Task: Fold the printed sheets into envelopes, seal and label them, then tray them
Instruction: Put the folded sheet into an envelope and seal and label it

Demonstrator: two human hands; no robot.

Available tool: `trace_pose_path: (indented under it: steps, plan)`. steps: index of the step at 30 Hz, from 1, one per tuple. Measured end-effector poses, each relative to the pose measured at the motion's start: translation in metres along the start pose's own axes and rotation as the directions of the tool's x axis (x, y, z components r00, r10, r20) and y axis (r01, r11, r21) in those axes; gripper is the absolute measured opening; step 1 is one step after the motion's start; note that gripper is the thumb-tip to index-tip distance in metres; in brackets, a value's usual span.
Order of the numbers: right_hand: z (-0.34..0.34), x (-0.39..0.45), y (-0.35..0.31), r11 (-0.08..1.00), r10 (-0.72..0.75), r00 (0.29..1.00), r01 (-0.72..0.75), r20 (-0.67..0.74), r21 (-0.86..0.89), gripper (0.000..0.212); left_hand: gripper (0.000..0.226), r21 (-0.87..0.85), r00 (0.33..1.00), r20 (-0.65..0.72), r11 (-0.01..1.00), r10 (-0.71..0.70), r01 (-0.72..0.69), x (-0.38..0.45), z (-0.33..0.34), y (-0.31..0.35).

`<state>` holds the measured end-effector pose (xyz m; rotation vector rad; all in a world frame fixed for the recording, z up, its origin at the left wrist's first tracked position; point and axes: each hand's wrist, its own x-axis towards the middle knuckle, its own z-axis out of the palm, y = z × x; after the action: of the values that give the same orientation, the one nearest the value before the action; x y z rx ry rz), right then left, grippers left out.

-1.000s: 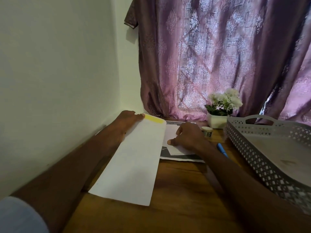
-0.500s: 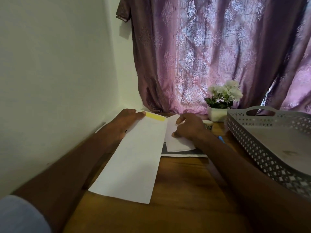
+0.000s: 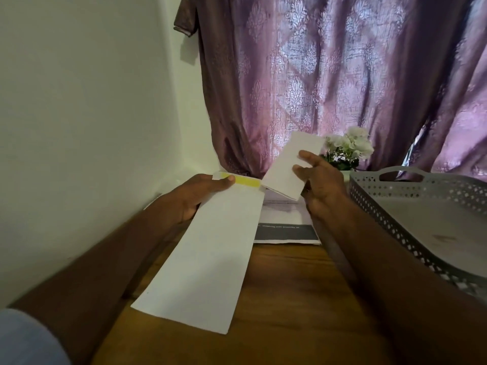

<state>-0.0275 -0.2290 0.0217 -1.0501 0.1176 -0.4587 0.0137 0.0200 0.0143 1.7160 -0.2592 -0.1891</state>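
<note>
I see the left hand [image 3: 196, 194] gripping the far end of the long white envelope [image 3: 208, 248], thumb on top beside its yellow strip [image 3: 243, 180], fingers curled under. The envelope's near end rests on the wooden worktop [image 3: 284, 299]. The right hand [image 3: 320, 181] pinches a folded sheet [image 3: 286, 164], lifted and tilted, just right of the left fingers. Below it lies a printed sheet stack [image 3: 287, 231]. The grey tray [image 3: 421, 214] sits right of the right hand, a flower pot [image 3: 347, 151] behind those fingers.

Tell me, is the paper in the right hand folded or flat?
Folded: the small white sheet in the right hand shows a crease, two layers parting at its lower edge.
</note>
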Motion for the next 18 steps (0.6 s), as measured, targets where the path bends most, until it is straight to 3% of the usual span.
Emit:
trace_pose_path:
  steps: [7,11,18]
  plan:
    - [0.004,-0.006,0.007,0.957,-0.219,0.970,0.234,0.102,-0.171,0.031,0.049,-0.016,0.979,0.200,1.000,0.027,-0.024,-0.003,0.013,-0.001]
    - [0.002,-0.007,0.005,0.939,-0.255,0.957,0.279,0.137,-0.200,0.038,0.053,0.077,0.956,0.275,0.988,0.106,-0.131,0.002,0.018,-0.002]
    - [0.002,-0.003,0.007,0.942,-0.274,0.955,0.290,0.117,-0.166,0.037,0.054,0.031,0.937,0.323,0.989,0.130,-0.148,0.004,0.030,-0.007]
